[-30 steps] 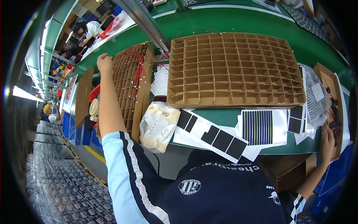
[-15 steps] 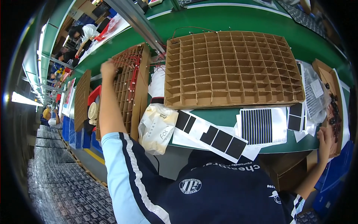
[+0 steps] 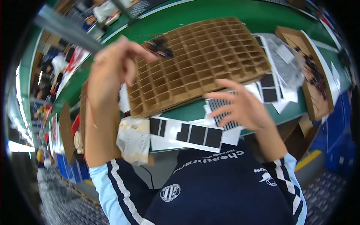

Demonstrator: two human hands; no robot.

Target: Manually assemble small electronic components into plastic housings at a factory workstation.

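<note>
My left hand (image 3: 114,62), somewhat blurred, is over the left end of a cardboard divider tray (image 3: 198,56); its thumb and forefinger are apart. Just beyond the fingertip, on the tray's far left corner, sits a small black part with wires (image 3: 160,48), too blurred to name. Whether the finger touches it I cannot tell. My right hand (image 3: 240,107) hovers by the tray's near edge with spread fingers and nothing in them. Beneath it lies a sheet of black strips (image 3: 222,108).
White sheets with black squares (image 3: 198,134) lie near the front edge beside a whitish plastic bag (image 3: 134,138). At the right are clear plastic wrapping (image 3: 288,69) and an open carton (image 3: 324,84) holding dark wired parts. A metal post (image 3: 69,30) rises at the far left.
My left hand has come from the left tray to the main divider tray, where the black part now shows. My right hand has left the carton and moved leftward. The view has turned.
</note>
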